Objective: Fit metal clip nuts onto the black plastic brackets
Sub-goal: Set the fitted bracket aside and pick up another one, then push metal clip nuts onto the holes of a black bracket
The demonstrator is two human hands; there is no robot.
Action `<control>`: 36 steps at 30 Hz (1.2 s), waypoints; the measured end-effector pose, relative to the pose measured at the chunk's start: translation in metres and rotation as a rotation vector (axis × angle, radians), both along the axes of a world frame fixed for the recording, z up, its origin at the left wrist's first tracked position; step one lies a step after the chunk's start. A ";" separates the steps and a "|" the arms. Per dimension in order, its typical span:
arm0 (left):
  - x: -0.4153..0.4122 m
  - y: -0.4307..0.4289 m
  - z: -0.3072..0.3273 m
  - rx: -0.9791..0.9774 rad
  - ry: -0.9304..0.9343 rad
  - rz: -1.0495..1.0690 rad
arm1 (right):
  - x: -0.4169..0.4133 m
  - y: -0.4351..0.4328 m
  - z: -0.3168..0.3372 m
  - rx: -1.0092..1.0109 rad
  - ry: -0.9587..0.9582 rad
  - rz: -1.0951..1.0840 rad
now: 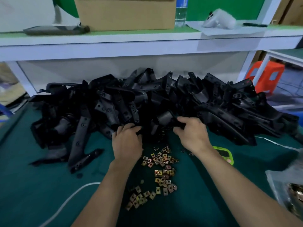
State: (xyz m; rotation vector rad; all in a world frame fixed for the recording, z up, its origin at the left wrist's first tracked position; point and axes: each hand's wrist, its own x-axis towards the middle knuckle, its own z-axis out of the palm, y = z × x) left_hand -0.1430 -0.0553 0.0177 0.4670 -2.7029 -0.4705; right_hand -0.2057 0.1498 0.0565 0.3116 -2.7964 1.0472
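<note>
A large heap of black plastic brackets [213, 102] stretches across the green table [32, 185] below a white shelf. Both my hands reach into its front middle. My left hand [127, 140] curls its fingers around the edge of a black bracket [162, 118] at the heap's foot. My right hand [192, 133] grips the same bracket from the right side. Brass-coloured metal clip nuts [161, 169] lie scattered on the table between my forearms, in several loose clusters.
A white shelf [147, 46] overhangs the heap, carrying a cardboard box [126, 12], a water bottle [181, 12] and a white device [219, 18]. A green timer [225, 154] lies by my right wrist. A white cable [68, 199] crosses the lower left. A plastic bag [288, 190] sits at right.
</note>
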 end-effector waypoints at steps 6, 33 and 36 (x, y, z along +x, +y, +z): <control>-0.002 0.004 -0.001 0.239 -0.107 -0.063 | 0.011 0.017 0.017 -0.414 0.144 -0.165; 0.105 0.046 0.019 1.192 0.099 -0.147 | 0.110 0.057 -0.016 -1.075 -0.553 0.050; 0.109 0.043 0.024 1.219 -0.018 -0.331 | 0.109 0.061 -0.011 -1.279 -0.622 0.035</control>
